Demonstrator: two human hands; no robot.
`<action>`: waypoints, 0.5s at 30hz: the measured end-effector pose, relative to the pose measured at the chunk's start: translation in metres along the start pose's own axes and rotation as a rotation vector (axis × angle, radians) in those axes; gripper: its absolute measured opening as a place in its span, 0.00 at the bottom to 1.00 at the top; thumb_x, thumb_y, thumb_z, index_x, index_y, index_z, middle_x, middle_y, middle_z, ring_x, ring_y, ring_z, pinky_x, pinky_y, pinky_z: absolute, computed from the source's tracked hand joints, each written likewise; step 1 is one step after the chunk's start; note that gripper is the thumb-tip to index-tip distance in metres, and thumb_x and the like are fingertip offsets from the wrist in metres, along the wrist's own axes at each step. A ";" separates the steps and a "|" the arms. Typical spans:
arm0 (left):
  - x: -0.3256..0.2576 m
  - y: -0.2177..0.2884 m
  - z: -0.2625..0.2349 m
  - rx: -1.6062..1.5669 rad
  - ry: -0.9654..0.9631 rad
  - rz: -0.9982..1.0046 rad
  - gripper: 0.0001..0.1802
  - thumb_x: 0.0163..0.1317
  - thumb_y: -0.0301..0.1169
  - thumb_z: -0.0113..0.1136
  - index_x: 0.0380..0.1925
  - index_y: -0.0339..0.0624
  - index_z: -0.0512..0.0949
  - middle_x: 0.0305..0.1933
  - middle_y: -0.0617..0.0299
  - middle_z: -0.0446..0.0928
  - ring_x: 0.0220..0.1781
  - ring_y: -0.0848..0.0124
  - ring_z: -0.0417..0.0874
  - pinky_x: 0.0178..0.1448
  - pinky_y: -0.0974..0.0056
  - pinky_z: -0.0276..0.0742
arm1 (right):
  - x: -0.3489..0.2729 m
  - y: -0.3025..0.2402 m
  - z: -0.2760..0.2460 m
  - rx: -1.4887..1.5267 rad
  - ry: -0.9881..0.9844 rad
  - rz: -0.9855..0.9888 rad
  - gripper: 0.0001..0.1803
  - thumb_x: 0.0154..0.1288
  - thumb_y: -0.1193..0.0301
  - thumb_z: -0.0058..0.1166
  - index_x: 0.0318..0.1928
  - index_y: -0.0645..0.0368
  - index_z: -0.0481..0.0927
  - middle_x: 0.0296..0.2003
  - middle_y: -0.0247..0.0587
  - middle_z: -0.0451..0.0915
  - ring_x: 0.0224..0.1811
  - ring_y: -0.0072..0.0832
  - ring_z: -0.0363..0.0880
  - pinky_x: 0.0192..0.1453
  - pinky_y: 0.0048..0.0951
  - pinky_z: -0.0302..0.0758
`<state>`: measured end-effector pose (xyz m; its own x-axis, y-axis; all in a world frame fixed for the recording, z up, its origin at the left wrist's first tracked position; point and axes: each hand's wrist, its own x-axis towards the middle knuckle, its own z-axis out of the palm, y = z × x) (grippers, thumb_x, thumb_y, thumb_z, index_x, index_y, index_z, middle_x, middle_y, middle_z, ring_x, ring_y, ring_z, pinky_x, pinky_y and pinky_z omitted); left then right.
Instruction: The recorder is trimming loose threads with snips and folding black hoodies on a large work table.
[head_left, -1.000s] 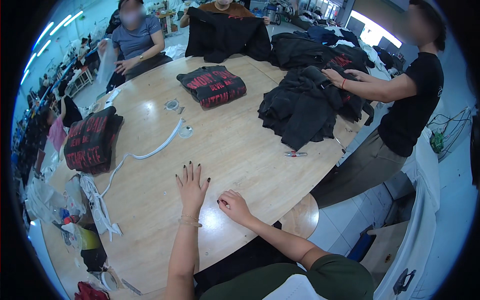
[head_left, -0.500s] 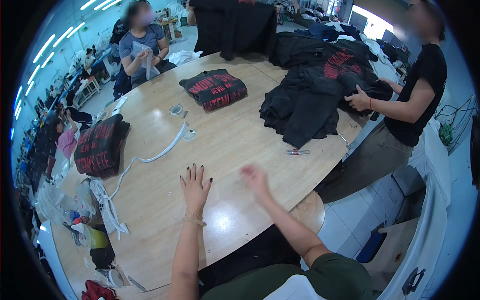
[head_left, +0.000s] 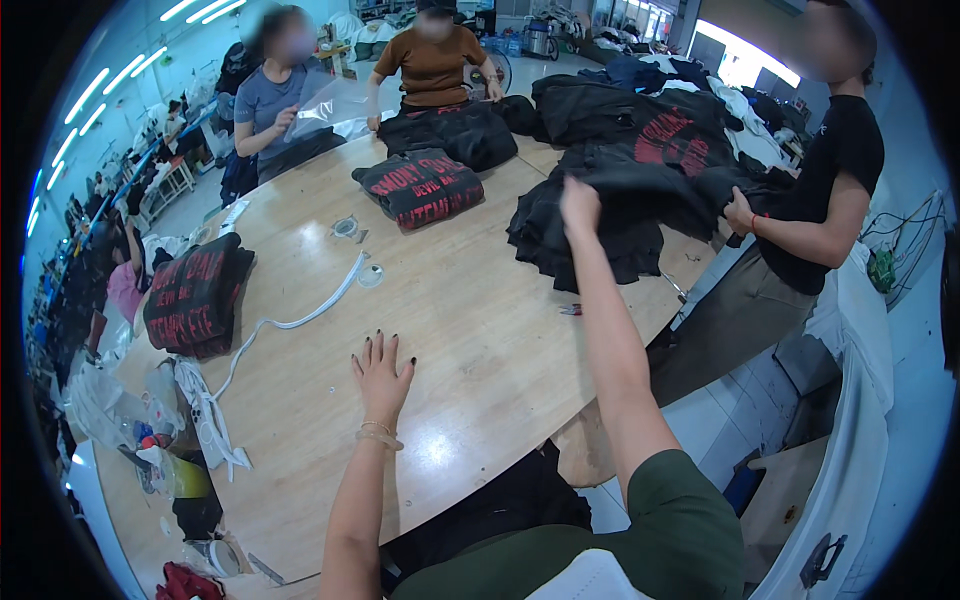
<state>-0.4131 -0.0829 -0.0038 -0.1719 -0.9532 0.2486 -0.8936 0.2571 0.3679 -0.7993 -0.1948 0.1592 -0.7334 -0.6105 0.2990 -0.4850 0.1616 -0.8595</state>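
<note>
Black garments with red print (head_left: 540,225) lay heaped on the desk (head_left: 490,360), well to the right of the white strip (head_left: 343,286). The blurred right hand (head_left: 580,205) was over them; how far its fingers opened, or whether they held anything, I could not tell. On the strip's near side, the left hand (head_left: 380,380) lay palm-down, fingers spread, holding nothing.

Glare on the tabletop (head_left: 480,360) — right hand (head_left: 580,208) in motion blur
</note>
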 end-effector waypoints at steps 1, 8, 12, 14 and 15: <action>0.002 0.001 0.000 -0.013 -0.013 -0.016 0.32 0.59 0.45 0.57 0.62 0.47 0.69 0.71 0.51 0.61 0.74 0.54 0.54 0.75 0.40 0.40 | -0.013 -0.039 0.003 0.137 -0.055 -0.058 0.26 0.66 0.54 0.46 0.42 0.67 0.81 0.41 0.65 0.79 0.50 0.54 0.78 0.51 0.45 0.71; 0.013 0.089 0.004 -0.974 -0.065 0.084 0.48 0.56 0.43 0.67 0.68 0.33 0.52 0.73 0.38 0.48 0.76 0.56 0.48 0.75 0.57 0.48 | -0.291 -0.246 -0.045 0.287 -0.790 -1.323 0.13 0.61 0.64 0.50 0.30 0.62 0.80 0.28 0.52 0.81 0.34 0.48 0.82 0.38 0.44 0.78; 0.045 0.075 -0.038 -0.992 0.241 -0.385 0.34 0.59 0.50 0.63 0.48 0.25 0.73 0.50 0.47 0.74 0.53 0.65 0.73 0.55 0.62 0.67 | -0.346 -0.249 -0.086 0.497 -1.414 -1.473 0.26 0.64 0.52 0.51 0.34 0.68 0.76 0.31 0.55 0.79 0.37 0.49 0.80 0.41 0.44 0.76; 0.023 0.029 -0.082 -0.944 0.268 -0.686 0.32 0.61 0.53 0.59 0.29 0.25 0.80 0.29 0.59 0.79 0.33 0.71 0.75 0.39 0.63 0.70 | -0.348 -0.223 -0.080 0.533 -1.740 -1.400 0.25 0.65 0.53 0.51 0.40 0.68 0.77 0.38 0.54 0.80 0.43 0.45 0.80 0.45 0.40 0.76; 0.004 0.006 -0.091 -1.042 0.503 -0.707 0.34 0.62 0.54 0.58 0.21 0.26 0.81 0.20 0.65 0.77 0.25 0.73 0.72 0.33 0.63 0.68 | -0.347 -0.206 -0.074 0.543 -1.884 -1.350 0.23 0.66 0.55 0.51 0.44 0.67 0.78 0.41 0.52 0.80 0.46 0.42 0.80 0.47 0.37 0.76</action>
<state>-0.3815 -0.0710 0.0810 0.5583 -0.8275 -0.0594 0.0384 -0.0458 0.9982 -0.4806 0.0412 0.2629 0.9597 0.0236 0.2801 0.2125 -0.7130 -0.6682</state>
